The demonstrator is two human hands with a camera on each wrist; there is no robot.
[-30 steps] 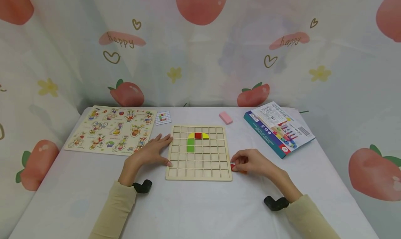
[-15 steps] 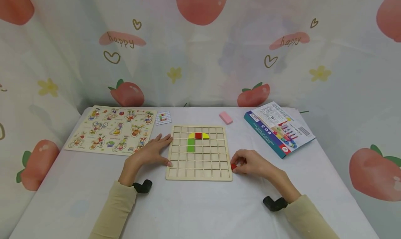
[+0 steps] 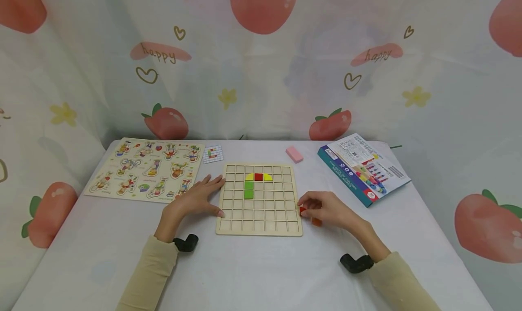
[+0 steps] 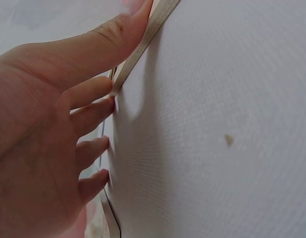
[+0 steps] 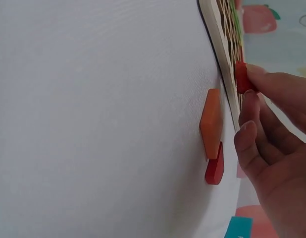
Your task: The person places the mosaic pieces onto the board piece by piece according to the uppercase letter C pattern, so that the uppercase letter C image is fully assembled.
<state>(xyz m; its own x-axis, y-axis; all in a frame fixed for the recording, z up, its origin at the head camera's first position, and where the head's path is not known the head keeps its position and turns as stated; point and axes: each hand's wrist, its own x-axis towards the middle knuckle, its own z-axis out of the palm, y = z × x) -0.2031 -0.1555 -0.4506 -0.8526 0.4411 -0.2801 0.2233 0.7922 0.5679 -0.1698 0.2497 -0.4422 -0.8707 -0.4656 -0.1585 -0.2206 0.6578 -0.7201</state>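
A wooden grid board [image 3: 261, 215] lies mid-table, with two green squares [image 3: 248, 189], a red square [image 3: 258, 177] and two yellow rounded pieces [image 3: 268, 177] set in its upper cells. My left hand [image 3: 197, 198] rests along the board's left edge, its thumb [image 4: 113, 34] and fingertips touching the side. At the right edge my right hand [image 3: 328, 208] pinches a small red block [image 5: 242, 78] between thumb and finger, raised by the rim. Below that hand, an orange block [image 5: 211, 124] and another red block [image 5: 215, 166] lie on the white cloth.
A wooden picture puzzle [image 3: 151, 169] lies at the back left, beside a small pattern card [image 3: 213, 154]. Behind the board sits a pink block [image 3: 294, 153]. A teal and white box [image 3: 364, 168] lies at the back right.
My right hand has lifted the red block slightly and drawn it up toward the board's right rim, uncovering the orange block. My left hand has stayed in place.
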